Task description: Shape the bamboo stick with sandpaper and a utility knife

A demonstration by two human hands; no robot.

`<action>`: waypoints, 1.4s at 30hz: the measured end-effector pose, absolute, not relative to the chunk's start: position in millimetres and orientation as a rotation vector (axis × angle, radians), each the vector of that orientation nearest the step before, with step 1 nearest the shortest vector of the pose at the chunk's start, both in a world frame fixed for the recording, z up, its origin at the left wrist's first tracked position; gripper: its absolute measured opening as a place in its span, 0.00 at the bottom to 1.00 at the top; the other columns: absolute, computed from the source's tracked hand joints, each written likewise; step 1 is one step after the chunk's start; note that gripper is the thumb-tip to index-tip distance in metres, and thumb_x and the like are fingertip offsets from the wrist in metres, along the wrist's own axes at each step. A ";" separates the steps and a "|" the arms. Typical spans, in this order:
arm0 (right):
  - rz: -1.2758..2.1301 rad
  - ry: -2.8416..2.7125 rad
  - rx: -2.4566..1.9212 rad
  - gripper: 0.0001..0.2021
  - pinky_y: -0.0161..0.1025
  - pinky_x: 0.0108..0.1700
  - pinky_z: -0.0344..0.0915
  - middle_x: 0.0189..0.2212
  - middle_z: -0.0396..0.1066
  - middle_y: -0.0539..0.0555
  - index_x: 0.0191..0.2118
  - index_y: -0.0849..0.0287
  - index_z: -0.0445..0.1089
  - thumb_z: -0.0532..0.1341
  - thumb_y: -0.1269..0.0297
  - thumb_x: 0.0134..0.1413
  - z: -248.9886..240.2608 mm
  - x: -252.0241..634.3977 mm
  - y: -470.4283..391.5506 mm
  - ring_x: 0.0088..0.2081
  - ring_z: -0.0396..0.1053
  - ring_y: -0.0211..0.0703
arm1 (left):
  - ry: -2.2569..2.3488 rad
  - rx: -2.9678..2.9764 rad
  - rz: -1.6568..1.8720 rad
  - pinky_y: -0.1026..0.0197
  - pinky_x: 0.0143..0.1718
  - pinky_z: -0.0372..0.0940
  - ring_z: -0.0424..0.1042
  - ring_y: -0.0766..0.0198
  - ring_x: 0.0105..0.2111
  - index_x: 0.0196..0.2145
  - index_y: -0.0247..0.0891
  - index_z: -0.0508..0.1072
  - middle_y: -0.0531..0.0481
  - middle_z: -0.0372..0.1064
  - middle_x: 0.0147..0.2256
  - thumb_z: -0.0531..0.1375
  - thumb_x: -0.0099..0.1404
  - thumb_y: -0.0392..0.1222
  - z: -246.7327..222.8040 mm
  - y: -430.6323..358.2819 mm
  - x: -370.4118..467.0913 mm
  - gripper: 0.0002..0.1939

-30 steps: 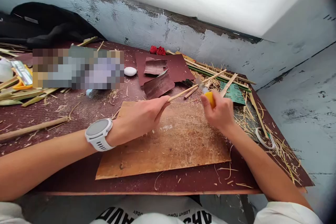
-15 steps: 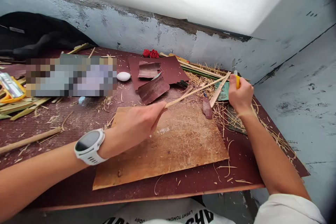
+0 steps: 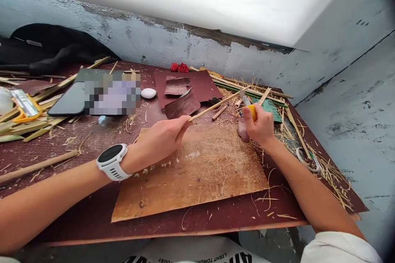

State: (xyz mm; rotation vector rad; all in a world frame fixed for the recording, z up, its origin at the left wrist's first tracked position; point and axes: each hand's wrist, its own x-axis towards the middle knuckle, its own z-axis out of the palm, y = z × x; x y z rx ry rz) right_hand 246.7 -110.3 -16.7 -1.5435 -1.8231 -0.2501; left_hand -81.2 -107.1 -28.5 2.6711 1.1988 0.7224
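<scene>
Both hands are closed: left hand (image 3: 162, 137) pinches a thin bamboo stick (image 3: 216, 106) slanting above the brown board (image 3: 197, 172); right hand (image 3: 261, 125) grips a yellow-handled knife (image 3: 249, 107), apparently touching the stick's far end.

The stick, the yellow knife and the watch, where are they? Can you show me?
stick (image 3: 212, 108), head view, on the middle of its bare shaft past the left hand.
yellow knife (image 3: 252, 111), head view, on its yellow handle above the right hand.
watch (image 3: 110, 154), head view, on its dark face.
</scene>
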 end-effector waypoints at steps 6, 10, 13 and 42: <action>-0.337 -1.835 -1.572 0.23 0.41 0.27 0.43 0.18 0.54 0.46 0.28 0.52 0.56 0.53 0.40 0.68 -24.4 256.5 -98.5 0.19 0.50 0.40 | 1.145 2.698 0.766 0.59 0.28 0.58 0.74 0.59 0.27 0.53 0.34 0.72 0.45 0.78 0.34 0.46 0.82 0.44 -29.5 -107.1 -82.0 0.17; -0.301 -1.545 -1.772 0.26 0.42 0.28 0.43 0.19 0.59 0.50 0.26 0.52 0.57 0.51 0.39 0.70 -16.2 293.4 -78.2 0.20 0.52 0.41 | 1.120 2.675 0.730 0.59 0.25 0.52 0.69 0.60 0.24 0.47 0.35 0.74 0.47 0.75 0.29 0.48 0.81 0.43 -23.1 -113.7 -77.4 0.17; -0.384 -1.387 -1.798 0.26 0.43 0.29 0.45 0.20 0.58 0.51 0.25 0.51 0.55 0.51 0.39 0.70 -8.2 308.7 -73.8 0.22 0.53 0.42 | 1.123 2.533 0.697 0.60 0.25 0.50 0.64 0.64 0.22 0.43 0.36 0.74 0.52 0.70 0.25 0.50 0.80 0.42 -17.1 -114.7 -75.3 0.14; 1.356 -1.540 -1.293 0.16 0.31 0.17 0.54 0.28 0.79 0.53 0.37 0.57 0.72 0.73 0.51 0.56 -2.5 227.8 -123.7 0.17 0.56 0.29 | 0.750 1.162 1.540 0.56 0.45 0.79 0.81 0.62 0.37 0.52 0.42 0.68 0.53 0.75 0.36 0.74 0.61 0.37 -13.0 -48.9 -96.0 0.26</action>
